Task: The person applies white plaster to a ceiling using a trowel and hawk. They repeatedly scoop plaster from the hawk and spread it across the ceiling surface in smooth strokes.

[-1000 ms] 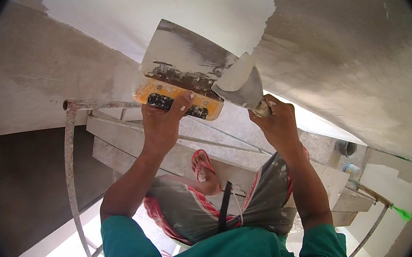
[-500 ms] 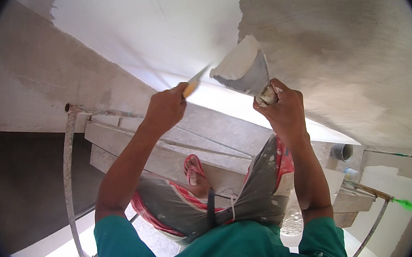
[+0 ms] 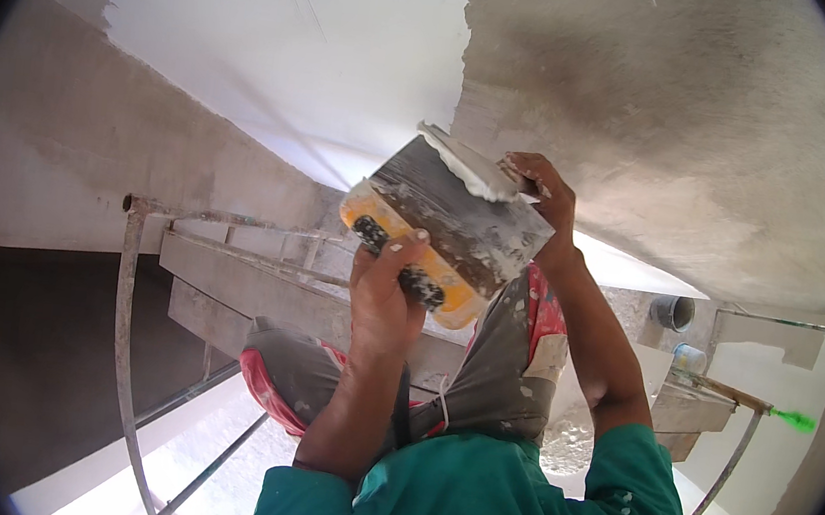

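Below me I see a scaffold platform [image 3: 259,287] of grey planks, crossing the scene from the left toward the right behind my legs. A thin metal rail [image 3: 124,328] stands at its left end and curves down toward the near edge, with a slimmer bar branching off low down. My bent knee [image 3: 271,363], in paint-stained trousers with a red pattern, rests against the near side of the planks. On the far right I make out a further ledge [image 3: 708,409], where a stick with a green tip [image 3: 793,419] lies pointing right. Just beyond it sits a small blue-topped container [image 3: 690,357], and a grey pipe end [image 3: 673,312] shows behind that.
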The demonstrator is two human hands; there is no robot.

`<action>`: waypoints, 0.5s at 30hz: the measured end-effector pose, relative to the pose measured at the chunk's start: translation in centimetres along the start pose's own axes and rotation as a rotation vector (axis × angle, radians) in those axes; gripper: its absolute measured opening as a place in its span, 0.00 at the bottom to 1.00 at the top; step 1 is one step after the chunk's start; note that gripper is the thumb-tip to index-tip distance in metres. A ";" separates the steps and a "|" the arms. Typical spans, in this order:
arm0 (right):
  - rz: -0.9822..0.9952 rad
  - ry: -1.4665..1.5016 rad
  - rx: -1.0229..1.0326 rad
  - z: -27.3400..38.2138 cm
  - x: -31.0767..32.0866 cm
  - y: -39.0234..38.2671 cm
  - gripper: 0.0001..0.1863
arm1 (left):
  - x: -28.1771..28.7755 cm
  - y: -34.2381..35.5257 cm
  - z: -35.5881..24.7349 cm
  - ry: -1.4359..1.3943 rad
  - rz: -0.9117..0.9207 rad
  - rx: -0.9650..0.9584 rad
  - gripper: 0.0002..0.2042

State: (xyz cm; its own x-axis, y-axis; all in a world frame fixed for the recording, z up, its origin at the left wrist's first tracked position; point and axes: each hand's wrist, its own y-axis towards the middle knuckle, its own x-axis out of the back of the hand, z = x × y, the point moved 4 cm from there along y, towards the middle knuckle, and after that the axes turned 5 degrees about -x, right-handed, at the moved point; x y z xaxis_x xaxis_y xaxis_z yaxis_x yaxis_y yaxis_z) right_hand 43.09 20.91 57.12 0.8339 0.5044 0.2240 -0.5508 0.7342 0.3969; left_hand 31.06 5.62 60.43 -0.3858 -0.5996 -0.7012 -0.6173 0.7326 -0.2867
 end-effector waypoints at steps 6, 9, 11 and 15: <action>-0.084 -0.367 0.262 1.2 3.8 1.6 0.18 | 0.5 -0.3 -0.4 0.015 -0.031 -0.157 0.16; -0.055 -0.701 0.272 -0.8 8.3 1.7 0.17 | 2.3 0.8 -0.4 -0.053 -0.024 -0.147 0.18; -0.106 -0.777 0.112 -0.4 12.4 0.8 0.16 | 4.2 3.3 0.1 -0.067 0.049 -0.179 0.19; -0.469 -0.828 -0.043 -0.4 24.9 -0.6 0.12 | 14.2 9.9 5.3 -0.034 -0.043 -0.169 0.20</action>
State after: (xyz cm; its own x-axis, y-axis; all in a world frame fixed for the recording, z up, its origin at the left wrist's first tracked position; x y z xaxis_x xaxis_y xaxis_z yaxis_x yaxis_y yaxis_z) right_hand 64.13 33.23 62.08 0.7219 -0.3156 0.6158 -0.1407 0.8044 0.5772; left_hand 23.06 6.10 44.19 -0.3354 -0.6158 -0.7130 -0.7400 0.6406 -0.2051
